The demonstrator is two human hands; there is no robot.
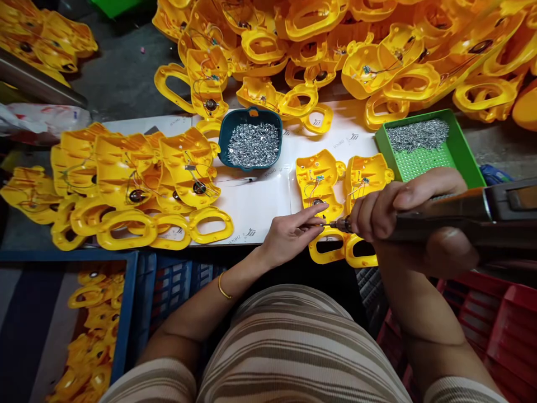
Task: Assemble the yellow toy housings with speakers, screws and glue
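Observation:
My right hand (403,210) is wrapped around a dark power screwdriver (444,215) that points left. Its bit reaches the fingertips of my left hand (289,235). There the left thumb and fingers pinch together by the tip; anything between them is too small to make out. Under these fingertips lies a yellow plastic shell half (321,173) with a loop handle, wires and a small circuit board. Against its right side sits a second yellow shell half (366,176), partly covered by my right hand.
A dark teal bowl (222,137) and a green tray (465,148) hold small silver screws. Rows of yellow shells (130,162) lie at left, with a large heap (386,56) behind. Blue crates (132,302) and a red crate (509,330) stand below the white worktop (260,201).

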